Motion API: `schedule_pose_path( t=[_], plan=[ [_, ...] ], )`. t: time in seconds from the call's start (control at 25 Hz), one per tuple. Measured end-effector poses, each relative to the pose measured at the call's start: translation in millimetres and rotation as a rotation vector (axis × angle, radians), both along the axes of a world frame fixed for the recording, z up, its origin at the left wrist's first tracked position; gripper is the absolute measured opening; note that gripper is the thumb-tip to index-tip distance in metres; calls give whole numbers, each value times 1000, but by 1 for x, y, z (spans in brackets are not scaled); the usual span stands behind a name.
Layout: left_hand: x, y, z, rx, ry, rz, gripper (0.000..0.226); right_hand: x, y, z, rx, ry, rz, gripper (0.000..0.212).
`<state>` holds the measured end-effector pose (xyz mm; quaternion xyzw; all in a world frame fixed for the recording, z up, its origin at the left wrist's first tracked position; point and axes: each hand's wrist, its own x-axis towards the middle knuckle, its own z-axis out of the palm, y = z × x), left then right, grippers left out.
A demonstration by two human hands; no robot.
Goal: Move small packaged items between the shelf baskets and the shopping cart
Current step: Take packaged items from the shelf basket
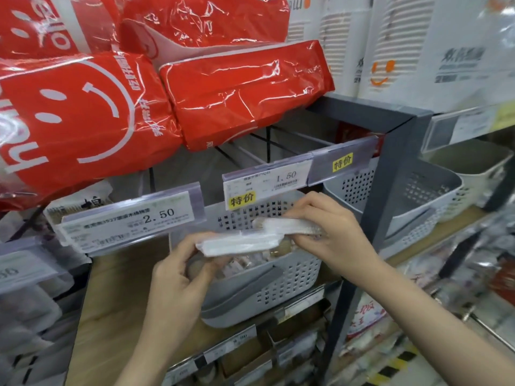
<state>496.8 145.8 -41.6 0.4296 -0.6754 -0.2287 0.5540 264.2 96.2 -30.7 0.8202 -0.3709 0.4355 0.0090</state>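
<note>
Both hands hold flat white packets just above the grey perforated basket (292, 277): the left hand (178, 277) grips 1 packet (239, 245), and the right hand (331, 232) pinches the other packet (287, 225). Each packet's long axis runs left to right, edge-on, directly over the basket's open top. The cart is out of view.

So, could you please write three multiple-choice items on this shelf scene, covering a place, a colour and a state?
1. Where are the hands?
A. over a grey basket
B. inside a cart
C. on the top shelf

2. What colour are the big packs at upper left?
A. blue
B. red
C. green

3. What is the right hand doing?
A. hanging idle
B. pressing a price tag
C. holding a packet

Key: 1 A, the left hand and right hand meet above the basket. 2 B, the packs are red. 3 C, its fingers pinch a flat packet.
</note>
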Motion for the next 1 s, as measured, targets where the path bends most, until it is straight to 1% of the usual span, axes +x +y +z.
schedule_pose_path(
  t=[0.12,0.2,0.24,0.32,0.4,0.44,0.56,0.68,0.76,0.84,0.96,1.0],
  plan=[
    [-14,13,3,-2,39,-40,26,-18,30,0,70,-135,-24,36],
    [-29,19,6,4,75,-44,21,-37,53,2,145,-228,-36,42],
    [-39,21,6,15,117,-51,22,-49,64,2,181,-282,-62,43],
    [-67,24,2,60,226,-90,32,-75,85,2,255,-419,-153,43],
    [-101,28,-4,106,255,-165,38,-104,101,-1,331,-604,-223,45],
    [-121,29,-5,149,261,-215,35,-120,108,-3,366,-697,-246,45],
    [-191,28,-12,321,332,-331,16,-184,131,-16,467,-969,-306,43],
    [-269,23,-20,484,356,-423,23,-252,157,-35,584,-1313,-360,38],
    [-322,23,-27,578,373,-468,15,-294,176,-47,627,-1476,-465,35],
    [-372,29,-34,675,386,-511,9,-332,200,-57,620,-1553,-596,33],
    [-440,39,-49,782,328,-589,10,-380,238,-68,582,-1622,-713,46],
    [-458,41,-54,818,312,-607,10,-393,250,-72,568,-1650,-751,46]
  ],
)
